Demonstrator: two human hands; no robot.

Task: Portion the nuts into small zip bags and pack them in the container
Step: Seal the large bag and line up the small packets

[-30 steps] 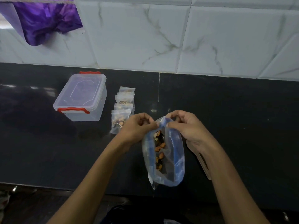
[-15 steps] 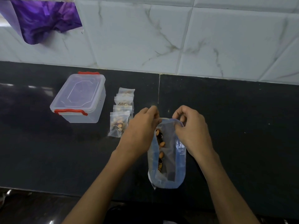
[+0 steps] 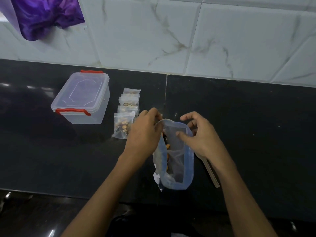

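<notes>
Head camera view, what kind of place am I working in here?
Probably a home kitchen: a polished black stone counter runs along a wall of white marble-look tiles, with a lidded plastic food container and small zip bags of nuts set out on it.

I see a clear container (image 3: 82, 100) with red latches (image 3: 73, 111). Small zip bags (image 3: 125, 115) are clear, contents tan-brown. Big zip bag (image 3: 177, 156) has a blue tint and darker blue edge; nuts (image 3: 168, 146) inside read orange-brown. Countertop (image 3: 239, 125) is glossy black. Wall tiles (image 3: 171, 35) are white with grey veining. Purple cloth (image 3: 46, 14) top left.
</notes>
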